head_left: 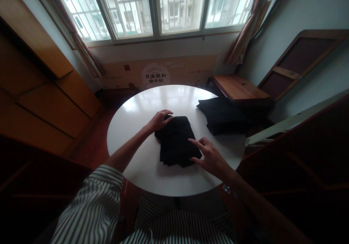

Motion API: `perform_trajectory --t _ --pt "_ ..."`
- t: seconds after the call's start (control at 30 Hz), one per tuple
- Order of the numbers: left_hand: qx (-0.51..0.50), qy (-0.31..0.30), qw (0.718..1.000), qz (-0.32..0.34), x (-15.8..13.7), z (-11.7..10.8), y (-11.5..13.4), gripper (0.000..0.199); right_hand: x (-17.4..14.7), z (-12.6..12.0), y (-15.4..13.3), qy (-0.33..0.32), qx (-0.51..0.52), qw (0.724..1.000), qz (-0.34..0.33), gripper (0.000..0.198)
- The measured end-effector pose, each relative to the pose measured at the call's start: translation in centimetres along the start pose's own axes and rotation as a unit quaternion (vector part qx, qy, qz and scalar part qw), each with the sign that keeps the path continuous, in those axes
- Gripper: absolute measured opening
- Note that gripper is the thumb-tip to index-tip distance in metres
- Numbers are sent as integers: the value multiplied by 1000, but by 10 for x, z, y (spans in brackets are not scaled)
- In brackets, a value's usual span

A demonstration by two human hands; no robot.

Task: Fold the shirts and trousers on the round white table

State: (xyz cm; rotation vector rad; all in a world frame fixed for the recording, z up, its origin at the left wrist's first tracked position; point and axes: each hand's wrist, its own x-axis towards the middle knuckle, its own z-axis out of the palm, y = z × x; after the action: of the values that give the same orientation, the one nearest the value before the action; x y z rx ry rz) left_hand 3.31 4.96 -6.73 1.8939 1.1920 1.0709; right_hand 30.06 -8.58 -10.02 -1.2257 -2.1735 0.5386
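Observation:
A folded black cloth garment (177, 142) lies on the round white table (133, 127) in front of me; its exact kind does not show. My left hand (160, 120) rests on its far left corner, fingers stretched out and apart. At its near right edge is my right hand (207, 153), with thumb and index finger spread and touching the fabric. Neither hand grips the cloth. Farther right, a second pile of black cloth (223, 115) lies at the table's edge.
A wooden side table (240, 86) stands beyond the cloth pile, by the right wall. A printed cardboard panel (191, 69) leans under the window (180, 7). Wooden cabinets (51, 109) line the left side. A dark wooden piece (300, 156) stands at the right.

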Motion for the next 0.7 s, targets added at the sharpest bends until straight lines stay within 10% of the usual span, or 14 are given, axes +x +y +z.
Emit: perform_trajectory --t 0.27,0.47,0.7 --pt "83 -153 983 -55 59 25 -36 27 1 32 11 -5 -175 960 -220 15" --pt "15 -148 981 -124 56 20 -53 31 -2 23 8 -41 -157 957 -239 15" --pt "85 -124 987 -59 53 26 -49 34 5 10 5 -117 -142 955 -231 8"
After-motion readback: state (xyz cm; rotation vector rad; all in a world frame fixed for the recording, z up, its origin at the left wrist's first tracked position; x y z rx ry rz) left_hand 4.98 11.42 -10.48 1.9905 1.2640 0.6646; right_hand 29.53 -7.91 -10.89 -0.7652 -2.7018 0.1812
